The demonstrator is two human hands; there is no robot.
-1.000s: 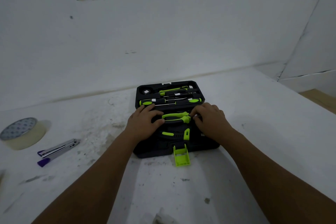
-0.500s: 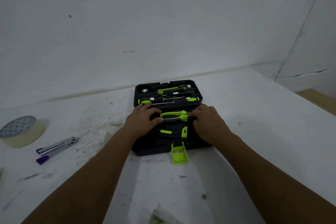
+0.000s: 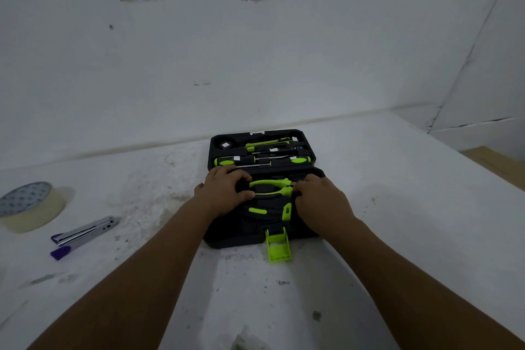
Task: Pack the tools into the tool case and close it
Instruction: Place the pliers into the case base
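Table (image 3: 397, 207), white and scuffed, bears everything, and the open tool case (image 3: 227, 239) lies flat at its middle; the case is black, its far half already holds screwdrivers (image 3: 255, 160) with green-capped handles laid crosswise in their slots, and its near half lies under both hands; a green latch (image 3: 278, 247) hangs off the case's near edge onto the table. Left of the case, well apart from it, a roll of tape (image 3: 28, 207) lies flat; between that roll and the case rests a metal stapler (image 3: 85, 231) with purple ends. In the case's near half the green-handled pliers (image 3: 270, 187) lie crosswise, handles pointing to the left side of the case; just nearer than the pliers sits a black tool with green accents (image 3: 270, 212), too dark to name. The left hand (image 3: 224, 193) rests on the left part of the case's near half, fingers curled over the ends of the pliers' handles with the thumb below them; the right hand (image 3: 321, 202) rests on the right part, fingertips pressed at the pliers' head; whether either hand truly clamps the pliers or only presses them down, I cannot tell.
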